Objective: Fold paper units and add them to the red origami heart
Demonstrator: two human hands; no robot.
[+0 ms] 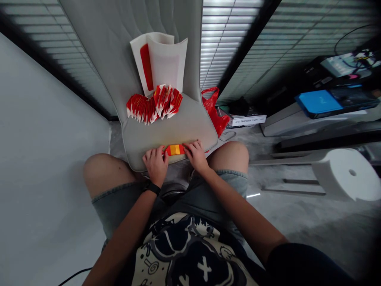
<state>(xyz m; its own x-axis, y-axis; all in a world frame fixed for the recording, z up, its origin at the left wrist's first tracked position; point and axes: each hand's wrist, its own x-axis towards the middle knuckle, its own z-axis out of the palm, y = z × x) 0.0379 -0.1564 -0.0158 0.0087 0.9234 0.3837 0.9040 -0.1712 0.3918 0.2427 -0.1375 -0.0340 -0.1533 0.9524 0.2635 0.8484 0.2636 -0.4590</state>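
Observation:
A small folded paper piece (175,149), red with a yellow middle, lies at the front edge of the grey chair seat (190,123). My left hand (156,162) grips its left end between thumb and fingers. At the right end, my right hand (195,155) holds it the same way, fingers bent over the paper. Farther back on the seat, several red and white folded papers (143,109) stand packed in a curved row. Behind them, curled white sheets (166,59) with a red patch lean against the backrest.
A red plastic bag (214,113) hangs or lies beside the seat's right edge. Farther right are a white box (247,120), a blue box (317,102) and a white stool (354,174). My knees flank the chair's front; a pale wall (44,159) is on the left.

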